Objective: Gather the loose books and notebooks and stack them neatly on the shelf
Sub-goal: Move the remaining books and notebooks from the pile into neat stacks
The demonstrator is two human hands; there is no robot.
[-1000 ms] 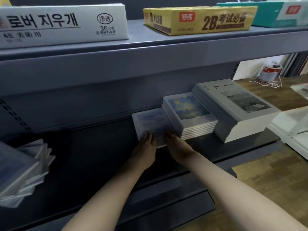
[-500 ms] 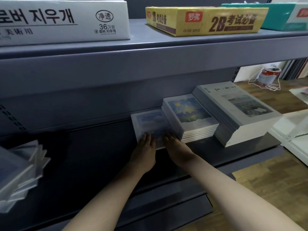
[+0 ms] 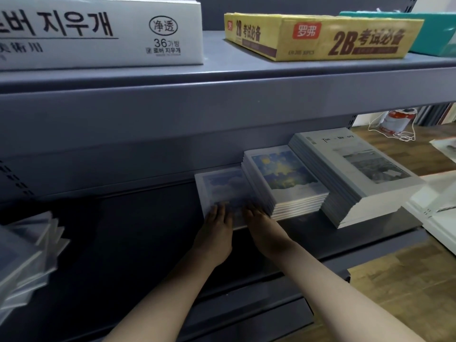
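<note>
Still pressing left hand (image 3: 214, 234) and right hand (image 3: 262, 229) flat, fingers uncurled, on the thin notebook (image 3: 222, 186) (nothing much shifted), shelved beside the taller stack (image 3: 287, 180) just right of the grip; apparently squaring, not lifting.

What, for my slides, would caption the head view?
Left hand and right hand rest on a cloud-cover notebook beside a notebook stack on a shelf.

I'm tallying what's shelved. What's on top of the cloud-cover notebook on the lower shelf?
Only the left hand and right hand, fingers flat on the near end of the cloud-cover notebook. The cover beneath them is hidden.
</note>
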